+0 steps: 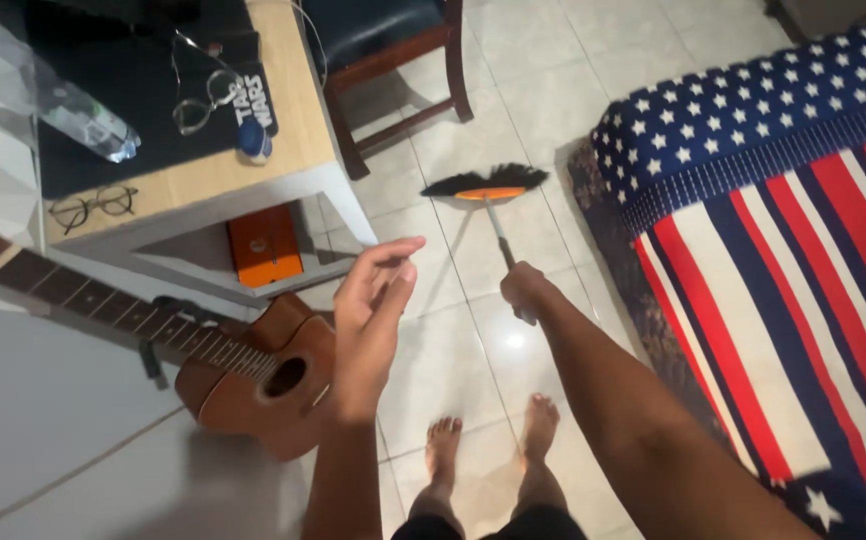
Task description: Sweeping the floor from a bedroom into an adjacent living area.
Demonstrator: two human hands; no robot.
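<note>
Seen from above, a person stands barefoot on a pale tiled floor. The right hand is clenched around the thin handle of a broom. The broom's long axis runs from that hand away toward the far side, leaning slightly left, and its black bristles on an orange head rest on the floor, spread left to right. The left hand is raised, open and holding nothing, fingers loosely extended. Near left lies a brown guitar. Far left stands a desk carrying glasses. A star-and-stripe bed fills the right.
</note>
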